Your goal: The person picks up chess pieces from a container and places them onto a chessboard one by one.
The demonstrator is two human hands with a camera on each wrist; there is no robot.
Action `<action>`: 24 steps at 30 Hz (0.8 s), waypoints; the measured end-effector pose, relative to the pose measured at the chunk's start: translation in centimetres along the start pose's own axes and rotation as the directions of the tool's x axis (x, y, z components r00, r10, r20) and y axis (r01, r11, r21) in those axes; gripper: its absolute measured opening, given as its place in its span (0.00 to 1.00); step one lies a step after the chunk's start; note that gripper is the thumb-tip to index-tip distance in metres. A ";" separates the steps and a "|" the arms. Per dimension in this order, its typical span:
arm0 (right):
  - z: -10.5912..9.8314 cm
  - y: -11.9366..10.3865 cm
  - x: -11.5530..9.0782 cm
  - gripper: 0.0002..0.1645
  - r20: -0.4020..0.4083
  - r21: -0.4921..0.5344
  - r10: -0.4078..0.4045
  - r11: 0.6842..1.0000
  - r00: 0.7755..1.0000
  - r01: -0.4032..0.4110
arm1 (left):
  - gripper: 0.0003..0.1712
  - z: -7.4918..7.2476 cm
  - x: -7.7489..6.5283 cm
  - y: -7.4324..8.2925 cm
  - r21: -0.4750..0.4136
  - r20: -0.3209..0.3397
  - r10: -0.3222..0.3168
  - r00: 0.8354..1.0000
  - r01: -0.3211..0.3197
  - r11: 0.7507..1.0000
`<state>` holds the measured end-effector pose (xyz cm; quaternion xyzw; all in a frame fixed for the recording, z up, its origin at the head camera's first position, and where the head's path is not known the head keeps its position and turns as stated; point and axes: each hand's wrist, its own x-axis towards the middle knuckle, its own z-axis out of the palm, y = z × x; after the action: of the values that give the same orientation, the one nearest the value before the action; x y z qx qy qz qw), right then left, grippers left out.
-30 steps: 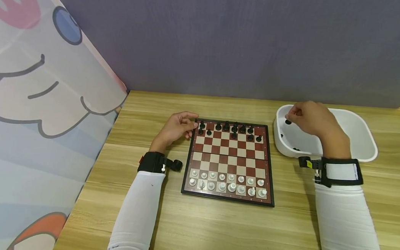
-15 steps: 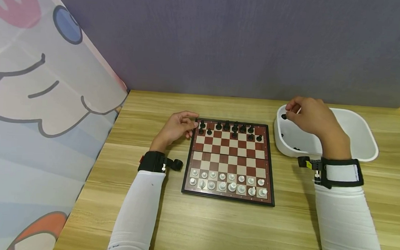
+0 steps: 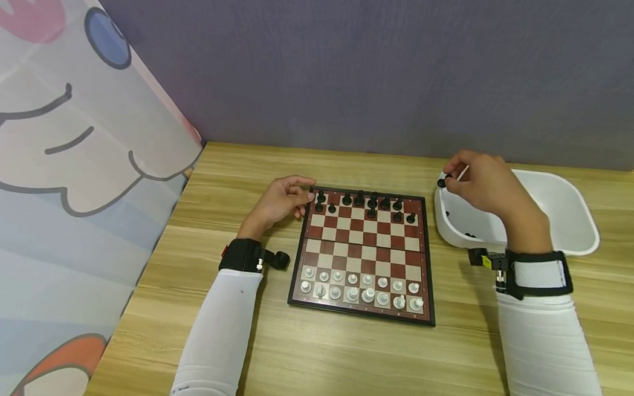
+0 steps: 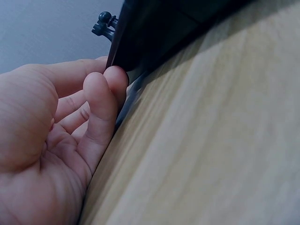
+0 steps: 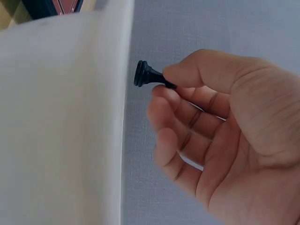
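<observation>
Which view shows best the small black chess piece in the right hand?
The right wrist view: the small black chess piece, pinched by the right hand, appears largest, base and stem clear. The head view shows it tiny, by the rounded white tray; the left wrist misses it.

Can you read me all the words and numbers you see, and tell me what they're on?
None can be read for sure.
Chessboard: tiny pale marks along its border, too small to read.
Left sleeve: dark marks low down, not clear enough to read.
Right sleeve: dark marks low down too, also unclear.
Yellow tag by the right wrist: too small to tell if it has words.
</observation>
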<state>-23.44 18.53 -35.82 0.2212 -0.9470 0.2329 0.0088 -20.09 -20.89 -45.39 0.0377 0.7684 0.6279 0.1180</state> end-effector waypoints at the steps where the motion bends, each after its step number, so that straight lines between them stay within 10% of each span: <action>1: 0.1 0.0 0.0 0.08 -0.001 0.007 -0.009 1.000 1.000 0.009 | 0.21 0.0 0.0 0.0 0.000 -0.001 0.000 1.000 0.000 1.000; 24: 0.9 -1.3 0.4 0.07 -0.016 0.083 -0.136 0.987 0.991 0.137 | 0.21 0.3 -0.1 0.2 0.012 -0.006 0.002 1.000 -0.001 1.000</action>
<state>-23.17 16.96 -36.00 0.2844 -0.9189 0.2725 0.0201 -19.92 -20.58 -45.23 0.0371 0.7726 0.6234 0.1149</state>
